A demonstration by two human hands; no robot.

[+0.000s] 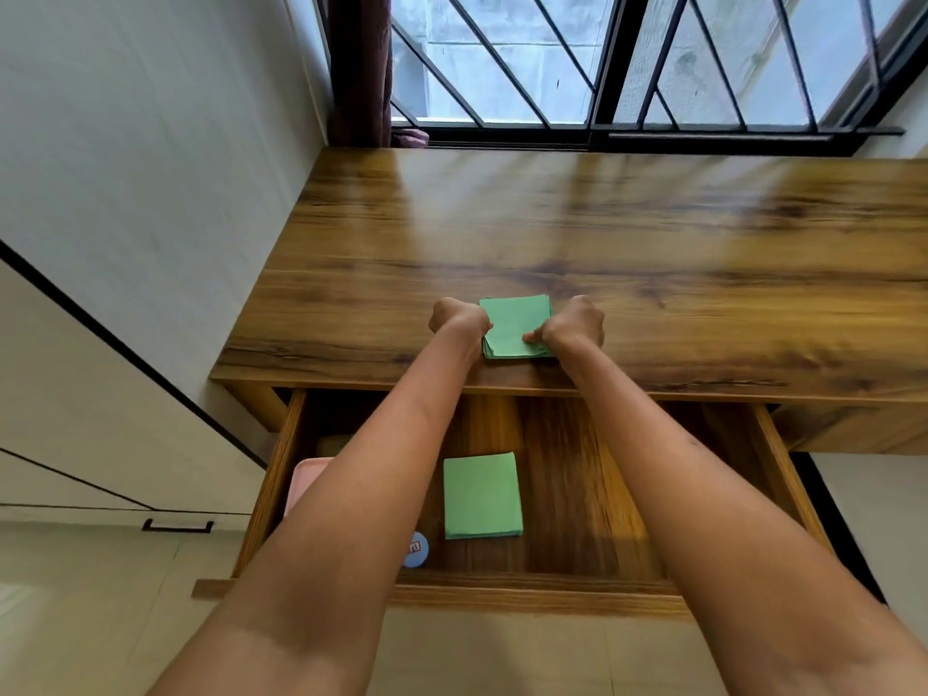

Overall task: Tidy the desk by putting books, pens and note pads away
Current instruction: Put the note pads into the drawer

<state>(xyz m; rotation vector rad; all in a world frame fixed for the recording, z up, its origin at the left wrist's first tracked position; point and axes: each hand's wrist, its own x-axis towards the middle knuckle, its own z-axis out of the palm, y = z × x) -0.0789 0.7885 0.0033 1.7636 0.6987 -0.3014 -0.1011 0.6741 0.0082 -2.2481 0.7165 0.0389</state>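
We note a wooden desk (pixel 653 233) under the window, with one stack of green note paper (pixel 514 324) lying near its front edge. Below, its open drawer (pixel 577 494) holds a second green note pad (pixel 482 496), a pink item (pixel 304 482) at left, and a blue round lid (pixel 417 550).

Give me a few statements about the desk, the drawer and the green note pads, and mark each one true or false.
1. Both hands, the left hand and the right hand, hold the green note pad on the desk. True.
2. The drawer is closed. False: it is pulled open.
3. A second green note pad lies flat in the drawer. True.
4. The pad on the desk sits by the window at the far edge. False: it sits near the front edge, above the drawer.
5. The pad in the drawer is red. False: it is green.
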